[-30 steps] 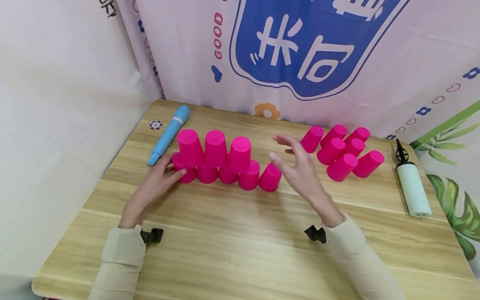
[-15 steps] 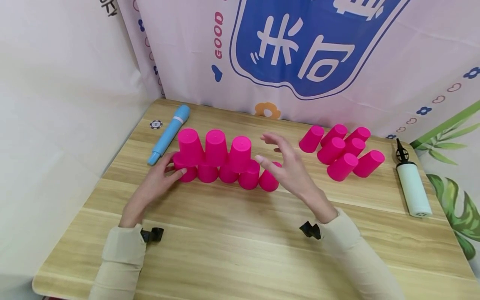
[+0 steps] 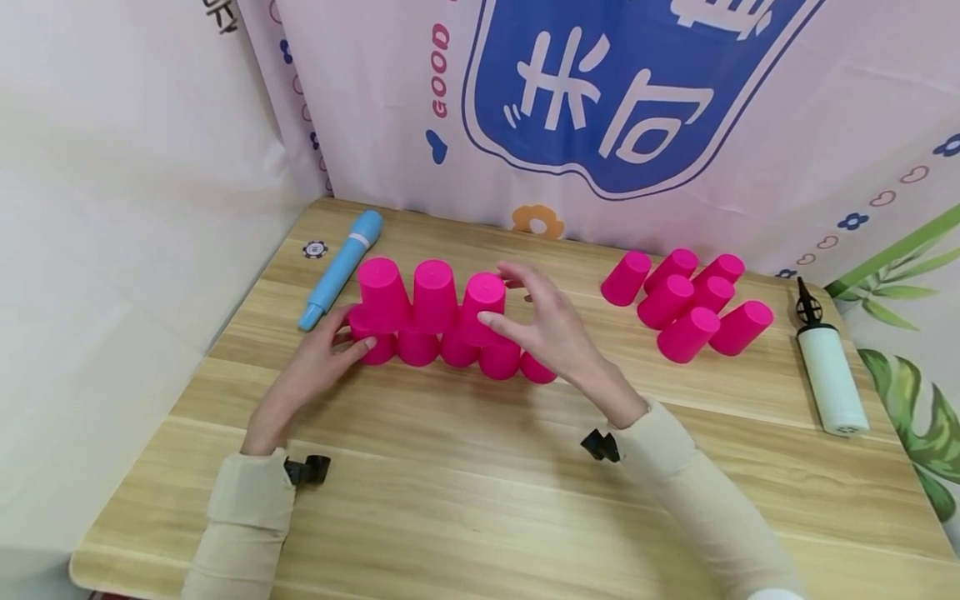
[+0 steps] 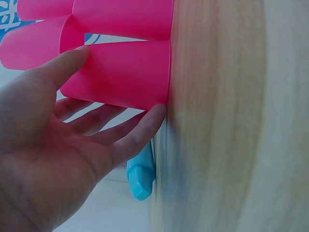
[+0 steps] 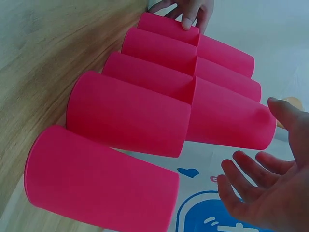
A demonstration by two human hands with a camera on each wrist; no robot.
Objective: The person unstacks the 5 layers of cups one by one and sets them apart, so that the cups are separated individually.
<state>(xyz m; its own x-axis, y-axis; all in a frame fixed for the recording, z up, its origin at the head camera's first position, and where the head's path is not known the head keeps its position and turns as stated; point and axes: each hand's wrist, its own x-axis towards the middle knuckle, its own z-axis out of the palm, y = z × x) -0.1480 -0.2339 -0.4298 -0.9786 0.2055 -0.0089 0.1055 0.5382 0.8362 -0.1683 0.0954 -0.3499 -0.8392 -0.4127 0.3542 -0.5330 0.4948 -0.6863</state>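
Observation:
Pink cups stand upside down in two tiers: a bottom row of several and three on top. My left hand holds the leftmost bottom cup, thumb at its upper part and fingers along its far side. At the right end of the top tier, my right hand has its thumb and fingers spread around the third upper cup. In the right wrist view the thumb tip is right at that cup's base end, and the other fingers are apart from it. The rightmost bottom cup is partly hidden behind this hand in the head view.
Several more pink cups stand upside down at the back right. Beyond them lies a pale green hand pump near the table's right edge. A blue tube-shaped pump lies behind the left hand, with a printed cloth behind the table.
My right hand has moved left from beside the bottom row to the rightmost upper cup. The rightmost bottom cup has shifted slightly left against its neighbour. My left hand has stayed put.

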